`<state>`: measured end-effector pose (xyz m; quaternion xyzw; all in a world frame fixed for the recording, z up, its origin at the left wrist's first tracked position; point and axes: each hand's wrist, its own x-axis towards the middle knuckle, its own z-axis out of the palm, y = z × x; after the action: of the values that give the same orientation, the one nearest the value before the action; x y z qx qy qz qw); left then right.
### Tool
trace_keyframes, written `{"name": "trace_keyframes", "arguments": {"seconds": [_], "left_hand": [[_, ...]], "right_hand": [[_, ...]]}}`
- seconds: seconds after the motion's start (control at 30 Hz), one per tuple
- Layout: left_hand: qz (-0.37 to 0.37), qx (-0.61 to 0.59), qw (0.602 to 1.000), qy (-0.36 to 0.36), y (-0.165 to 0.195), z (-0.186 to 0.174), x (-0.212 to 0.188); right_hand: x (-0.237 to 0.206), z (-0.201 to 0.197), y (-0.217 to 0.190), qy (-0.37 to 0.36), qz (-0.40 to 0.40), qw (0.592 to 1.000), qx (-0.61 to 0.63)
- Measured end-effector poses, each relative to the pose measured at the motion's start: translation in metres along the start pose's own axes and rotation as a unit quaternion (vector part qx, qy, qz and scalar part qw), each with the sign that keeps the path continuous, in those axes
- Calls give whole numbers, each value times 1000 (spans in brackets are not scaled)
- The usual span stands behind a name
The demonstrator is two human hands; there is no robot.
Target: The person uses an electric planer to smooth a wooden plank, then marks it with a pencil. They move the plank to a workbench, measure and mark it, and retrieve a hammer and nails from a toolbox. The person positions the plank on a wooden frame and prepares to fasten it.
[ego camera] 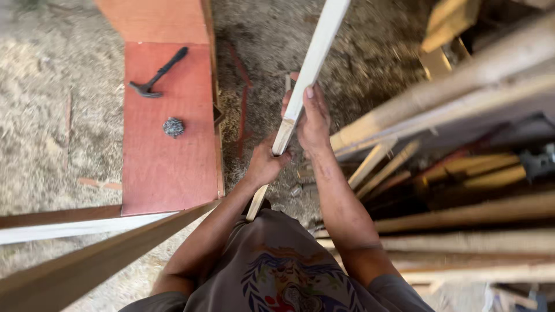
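Gripping one pale wooden strip point(312, 63) — left hand point(265, 164) below right hand point(312, 118).

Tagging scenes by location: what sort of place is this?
Probably a rough carpentry workshop or timber yard. Sawdust covers the ground, long wooden poles and planks are stacked at right, and a black claw hammer lies on a red plywood board.

Bare forearms, bare left hand point(266, 164) and right hand point(314, 121), short grey sleeves, grey T-shirt point(277, 260) with colourful printed crest of leaves
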<state>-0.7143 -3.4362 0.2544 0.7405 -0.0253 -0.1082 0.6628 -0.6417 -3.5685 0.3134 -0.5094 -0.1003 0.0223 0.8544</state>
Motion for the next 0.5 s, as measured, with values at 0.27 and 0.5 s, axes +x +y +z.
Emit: {"name": "trace_keyframes", "arguments": {"seconds": [0.27, 0.5], "left_hand": [[10, 53, 986, 155, -2, -26, 29], [-63, 95, 947, 300, -2, -57, 98]], "right_hand": [[109, 11, 31, 10, 72, 996, 42], [215, 19, 81, 14, 174, 980, 96]]}}
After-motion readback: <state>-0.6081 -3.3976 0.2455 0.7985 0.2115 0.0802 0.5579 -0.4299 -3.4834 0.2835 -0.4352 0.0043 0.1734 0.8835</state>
